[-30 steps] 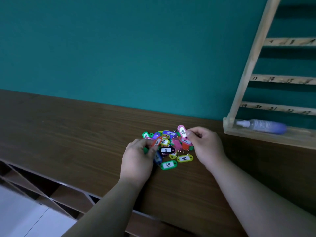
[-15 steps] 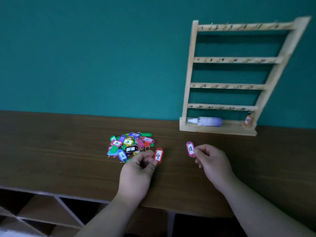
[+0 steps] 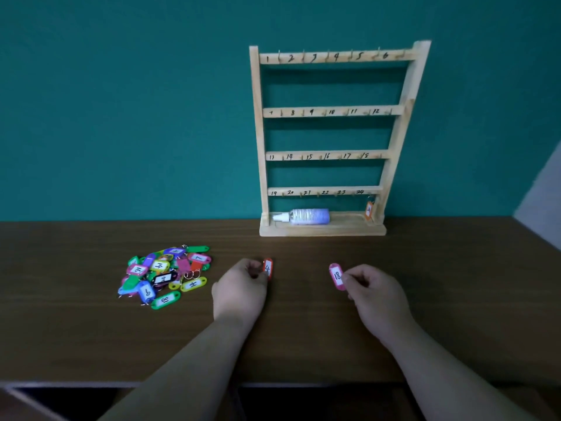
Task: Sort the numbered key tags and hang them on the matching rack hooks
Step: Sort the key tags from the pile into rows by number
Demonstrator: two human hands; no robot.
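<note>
A heap of coloured key tags (image 3: 164,276) is lying on the desk (image 3: 91,329) toward its left side, and several labels are facing up: a green tag (image 3: 165,300) at the near edge of the heap is reading 18, a yellow tag (image 3: 193,284) beside it is reading 14, and a pink one at the far right of the heap is reading 7. Just right of the heap, the left grip (image 3: 239,291) is pinching a red tag (image 3: 267,268) marked 4 between curled fingertips, holding it upright over the middle of the desk. Well apart from it, the right grip (image 3: 376,294) is pinching a pink tag (image 3: 337,276) marked 18 in the same way. Behind both, a wooden rack (image 3: 258,132) is standing at the desk's far edge against the teal wall, its four rails showing handwritten numbers 1 to 6, 7 to 12, 13 to 18 and 19 to 24. A small bottle (image 3: 306,216) is lying on its side in the rack's base tray, and an orange tag (image 3: 368,210) is hanging near the 24 at the right end of the lowest rail; its writing is too small to read.
</note>
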